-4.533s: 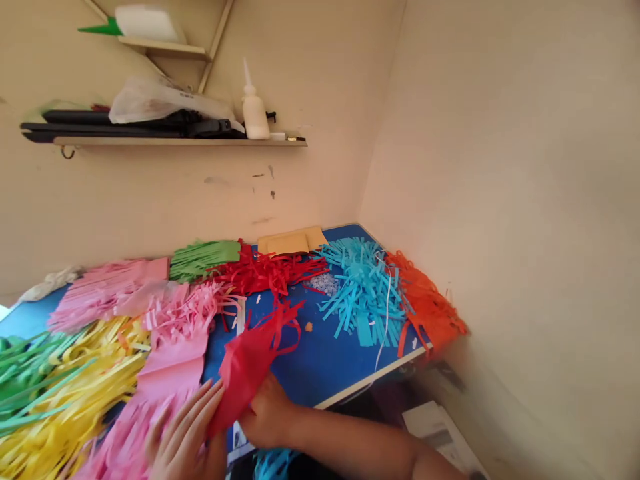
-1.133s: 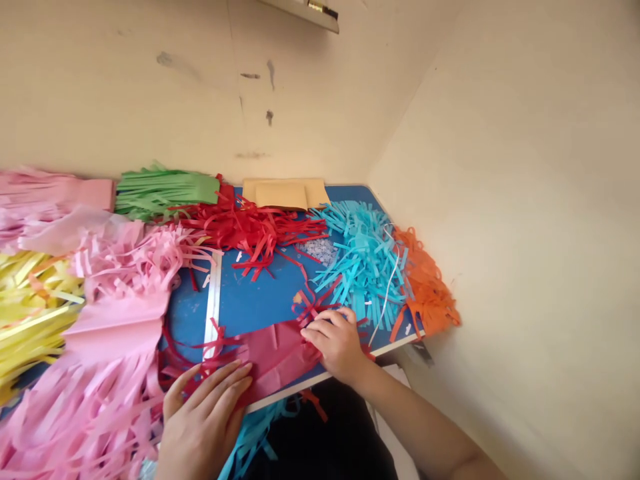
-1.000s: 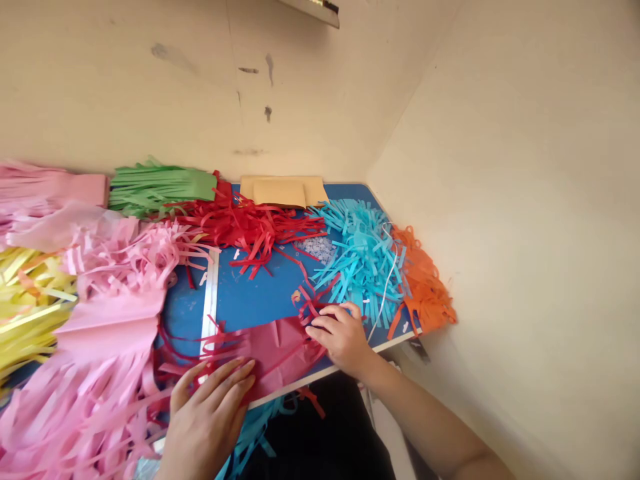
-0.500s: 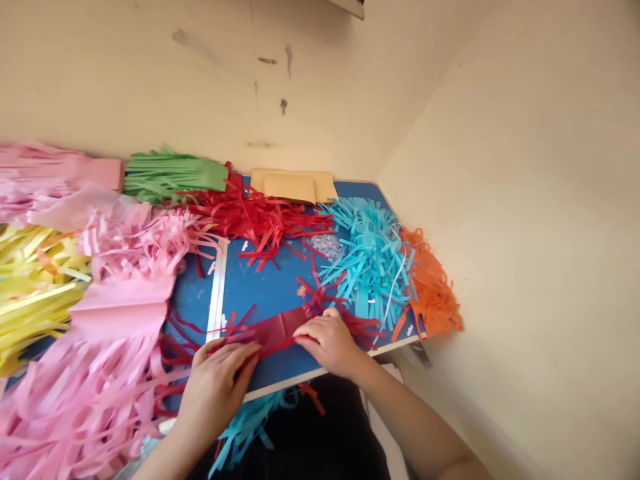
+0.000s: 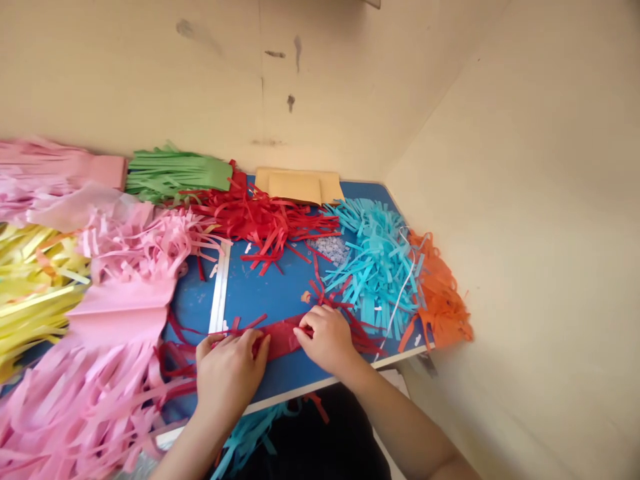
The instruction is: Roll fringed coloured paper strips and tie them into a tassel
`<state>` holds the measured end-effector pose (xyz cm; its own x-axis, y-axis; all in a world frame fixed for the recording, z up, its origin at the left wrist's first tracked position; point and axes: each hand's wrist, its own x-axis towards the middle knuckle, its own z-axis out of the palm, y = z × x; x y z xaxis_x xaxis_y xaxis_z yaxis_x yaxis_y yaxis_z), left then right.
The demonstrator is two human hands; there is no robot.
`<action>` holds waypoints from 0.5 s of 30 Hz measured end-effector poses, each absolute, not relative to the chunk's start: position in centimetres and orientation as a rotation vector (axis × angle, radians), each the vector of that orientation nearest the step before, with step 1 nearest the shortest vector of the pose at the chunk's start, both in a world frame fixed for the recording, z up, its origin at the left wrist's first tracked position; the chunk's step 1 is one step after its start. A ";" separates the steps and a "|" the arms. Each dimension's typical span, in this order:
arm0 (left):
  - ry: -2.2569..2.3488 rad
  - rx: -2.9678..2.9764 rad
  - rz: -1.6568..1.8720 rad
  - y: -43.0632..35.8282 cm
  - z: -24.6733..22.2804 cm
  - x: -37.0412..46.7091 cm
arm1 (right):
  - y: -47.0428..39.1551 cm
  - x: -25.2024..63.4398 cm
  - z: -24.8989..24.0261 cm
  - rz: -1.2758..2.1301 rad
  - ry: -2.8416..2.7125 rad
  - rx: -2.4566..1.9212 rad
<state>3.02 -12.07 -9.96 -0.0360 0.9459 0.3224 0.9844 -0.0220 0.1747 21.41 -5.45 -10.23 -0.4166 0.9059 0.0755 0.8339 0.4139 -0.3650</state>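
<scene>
As the tabletop (image 5: 270, 280) runs out to a pale front edge (image 5: 300, 392) slanting across the lower middle of the frame, the red fringed strip (image 5: 281, 337) stretches just inside that edge, between the left hand (image 5: 233, 363) and the right hand (image 5: 327, 333). The fingers of each hand pinch it between thumb and forefinger, and its strands fan out past both hands. Some blue surface shows between strip and edge; a larger stretch opens above the strip, at mid-frame, with a white band (image 5: 220, 293) along its left side.

Pink fringe (image 5: 120, 300) bounds this room on the left, down to the lower left corner, beside the strip's left strands; yellow fringe (image 5: 35, 280) lies at the far left. Green fringe (image 5: 180, 172), a red pile (image 5: 255, 217) and tan card (image 5: 295, 185) line the wall side. Right of centre, turquoise fringe (image 5: 377, 253) crowds the strip's right strands, a white cord (image 5: 405, 283) trailing over it, with orange fringe (image 5: 443, 293) beyond. Small pale pieces (image 5: 331, 249) are heaped between the red pile and the turquoise fringe.
</scene>
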 end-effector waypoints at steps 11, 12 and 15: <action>-2.119 -2.084 -0.470 -11.3 -10.2 2.9 | -5.0 21.3 -10.5 0.473 -2.326 -1.541; -2.120 -2.084 -0.464 -11.3 -10.2 2.9 | -4.9 21.2 -10.5 0.479 -2.319 -1.549; -2.117 -2.088 -0.452 -11.2 -10.4 2.9 | -4.9 21.1 -10.4 0.488 -2.309 -1.572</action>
<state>2.89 -11.17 -10.38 -0.0316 0.9529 0.3018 0.9930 -0.0044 0.1179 21.10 -4.86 -10.43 -0.3532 0.9337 0.0591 0.8297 0.3418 -0.4413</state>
